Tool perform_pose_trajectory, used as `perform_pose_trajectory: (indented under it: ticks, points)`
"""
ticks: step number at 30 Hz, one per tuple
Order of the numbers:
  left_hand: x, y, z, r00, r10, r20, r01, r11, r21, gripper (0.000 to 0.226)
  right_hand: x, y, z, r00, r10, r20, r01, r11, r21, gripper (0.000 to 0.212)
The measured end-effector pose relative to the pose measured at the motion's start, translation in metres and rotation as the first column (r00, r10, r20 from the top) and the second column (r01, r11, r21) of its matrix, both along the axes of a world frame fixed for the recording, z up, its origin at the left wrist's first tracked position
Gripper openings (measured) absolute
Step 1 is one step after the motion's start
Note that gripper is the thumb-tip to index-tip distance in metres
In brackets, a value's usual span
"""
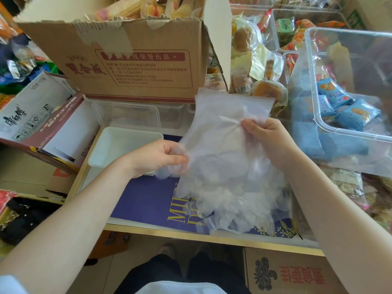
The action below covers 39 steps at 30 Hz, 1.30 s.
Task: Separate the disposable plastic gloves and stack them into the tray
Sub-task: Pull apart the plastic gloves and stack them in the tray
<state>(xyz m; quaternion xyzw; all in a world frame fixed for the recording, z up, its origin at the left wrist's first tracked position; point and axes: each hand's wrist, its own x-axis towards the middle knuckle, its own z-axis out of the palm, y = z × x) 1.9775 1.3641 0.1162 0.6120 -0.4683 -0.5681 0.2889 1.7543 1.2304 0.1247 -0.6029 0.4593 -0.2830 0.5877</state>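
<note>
Head view: both hands up over the worktop (pixel 203 232), working a wad of clear disposable gloves (pixel 224 158)

Left hand (pixel 158 159): thumb and fingers pinched on the left edge of the wad, low down, thin film bunched in the grip

Right hand (pixel 265 136): fingers curled, pinching the film on the right side higher up, crease in the plastic running out from the pinch point

Gloves: cuff ends up and roughly flat, top edge standing in front of the cardboard box (pixel 125 58); finger ends hang down and spread loose over the purple printed sheet (pixel 144 200) on the worktop. Can't tell how many gloves are in the wad, layers all translucent

Tray (pixel 101 149): white, rectangular, sits on the worktop just left of the left hand, wrist overlaps its near right corner. Contents not readable, interior looks plain white

Behind the tray: clear plastic container (pixel 131 113), against the base of the cardboard box

Left: open carton with maroon trim (pixel 48 124), tilted

Right: big clear bin (pixel 356 85) holding blue snack packets (pixel 347 111), more wrapped snacks piled behind it

Bottom right: another cardboard box with red print (pixel 292 274), below the worktop edge
</note>
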Motion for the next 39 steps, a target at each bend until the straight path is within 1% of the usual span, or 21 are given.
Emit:
perform_pose_trajectory:
  ticks: [2,6,10,12,14,16,18,20,22,24,26,28,29,30,31,33,34,35,36,37,39]
  points:
    - [0.001,0.0,0.0,0.999,0.024,-0.026,-0.024,1.0,-0.01,0.014,-0.002,-0.002,0.0,1.0,-0.011,-0.004,0.011,1.0,0.012,0.025]
    - [0.004,0.003,-0.001,0.984,0.073,-0.161,-0.071,0.997,0.016,0.023,-0.004,-0.005,-0.002,1.0,-0.02,0.008,0.02,0.999,0.033,0.018]
    - [0.002,-0.006,0.001,0.962,0.117,-0.247,-0.121,0.993,0.0,0.025,-0.002,-0.001,-0.006,0.994,0.096,0.06,-0.099,0.994,0.055,0.003]
    - [-0.003,-0.017,0.002,0.944,0.161,-0.289,-0.174,0.985,-0.02,0.024,0.002,0.003,-0.009,0.984,0.177,0.011,-0.177,0.982,0.066,0.004]
    - [-0.01,-0.026,-0.001,0.926,0.236,-0.295,-0.249,0.968,-0.008,0.019,0.007,0.005,-0.013,0.977,0.213,-0.032,-0.209,0.974,0.088,0.01]
    - [-0.017,-0.031,-0.01,0.903,0.324,-0.282,-0.334,0.942,0.011,0.017,0.012,0.004,-0.025,0.987,0.134,-0.091,-0.128,0.989,0.078,0.012]
    - [-0.019,-0.031,-0.026,0.87,0.424,-0.252,-0.428,0.903,0.04,0.017,0.016,0.003,-0.039,0.978,-0.032,-0.206,0.027,0.999,-0.028,0.019]
    - [-0.018,-0.029,-0.044,0.829,0.505,-0.241,-0.5,0.862,0.084,0.014,0.021,0.004,-0.053,0.959,-0.111,-0.259,0.092,0.992,-0.087,0.024]
    - [-0.015,-0.026,-0.061,0.774,0.571,-0.275,-0.555,0.82,0.14,0.013,0.025,0.005,-0.067,0.955,-0.091,-0.281,0.078,0.995,-0.055,0.028]
    - [-0.01,-0.024,-0.075,0.734,0.616,-0.286,-0.589,0.787,0.185,0.014,0.031,0.006,-0.08,0.95,-0.033,-0.311,0.027,0.999,-0.023,0.034]
    - [-0.004,-0.024,-0.085,0.724,0.635,-0.269,-0.6,0.773,0.209,0.017,0.038,0.005,-0.092,0.942,0.01,-0.334,-0.015,1.0,-0.012,0.035]
    - [0.002,-0.025,-0.091,0.723,0.652,-0.228,-0.619,0.758,0.203,0.023,0.042,0.003,-0.103,0.933,-0.008,-0.36,0.008,1.0,-0.003,0.034]
    - [0.006,-0.026,-0.094,0.719,0.668,-0.192,-0.643,0.744,0.182,0.024,0.041,0.002,-0.106,0.921,-0.051,-0.387,0.044,0.999,-0.027,0.033]
    - [0.011,-0.027,-0.095,0.712,0.687,-0.144,-0.671,0.726,0.151,0.024,0.037,0.001,-0.105,0.892,-0.131,-0.433,0.093,0.99,-0.107,0.031]
    - [0.017,-0.027,-0.096,0.698,0.711,-0.089,-0.702,0.703,0.114,0.022,0.03,0.0,-0.099,0.845,-0.252,-0.472,0.158,0.96,-0.23,0.028]
    - [0.029,-0.028,-0.096,0.656,0.754,-0.017,-0.753,0.656,0.046,0.02,0.015,0.002,-0.068,0.719,-0.519,-0.463,0.282,0.826,-0.488,0.021]
    - [0.033,-0.028,-0.094,0.64,0.768,-0.003,-0.768,0.64,0.021,0.022,0.01,0.006,-0.049,0.66,-0.613,-0.434,0.315,0.75,-0.581,0.02]
    - [0.035,-0.029,-0.092,0.632,0.775,0.003,-0.775,0.632,-0.003,0.024,0.009,0.012,-0.03,0.624,-0.663,-0.415,0.317,0.699,-0.641,0.021]
    - [0.034,-0.03,-0.089,0.63,0.777,0.004,-0.777,0.63,-0.022,0.026,0.012,0.02,-0.017,0.612,-0.667,-0.424,0.289,0.688,-0.665,0.021]
    - [0.031,-0.031,-0.087,0.636,0.772,-0.002,-0.771,0.635,-0.039,0.029,0.021,0.029,-0.01,0.612,-0.636,-0.471,0.236,0.715,-0.658,0.022]
    - [0.02,-0.031,-0.083,0.672,0.74,-0.023,-0.74,0.671,-0.052,0.029,0.051,0.051,-0.016,0.638,-0.467,-0.612,0.075,0.829,-0.554,0.022]
